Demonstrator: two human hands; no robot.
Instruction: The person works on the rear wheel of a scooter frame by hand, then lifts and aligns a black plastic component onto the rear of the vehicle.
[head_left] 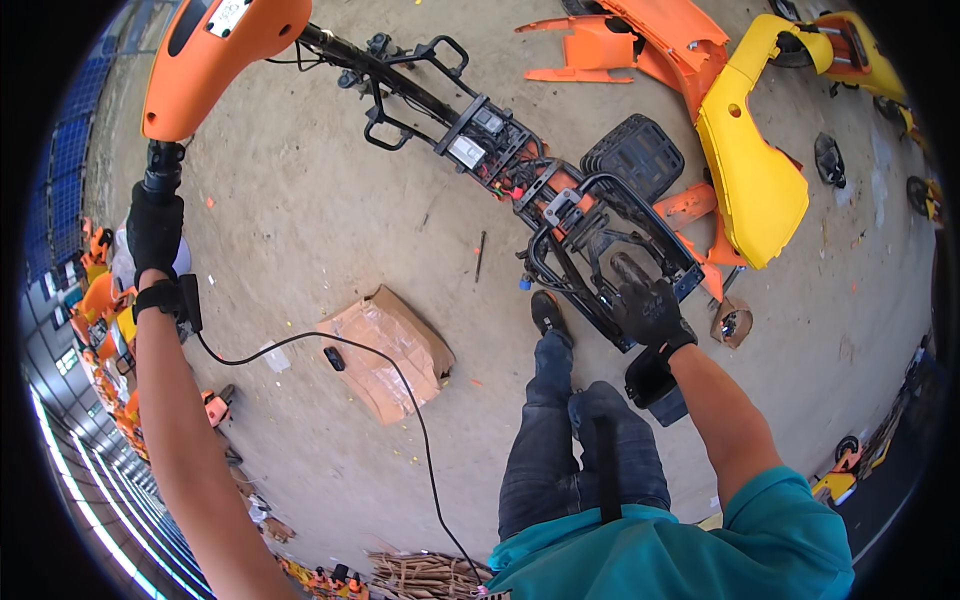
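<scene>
A partly stripped electric scooter (466,150) lies diagonally across the view, with an orange front cover (215,60) and a bare black frame (555,205). My left hand (155,230), in a black glove, is wrapped round the black handlebar grip (163,170) below that cover. At the scooter's rear my right hand (648,312), gloved too, is closed on the rear frame; the bars partly hide its fingers. Wires and small silver boxes (467,152) sit exposed along the frame's middle. A black cable (420,420) runs from the band on my left wrist towards my waist.
A flattened cardboard box (385,355) lies on the concrete floor beside a small black object (334,358). Yellow body panels (750,160), orange panels (580,50) and a black crate (634,158) lie beyond the frame. A small carton (732,322) holds loose parts near my right hand.
</scene>
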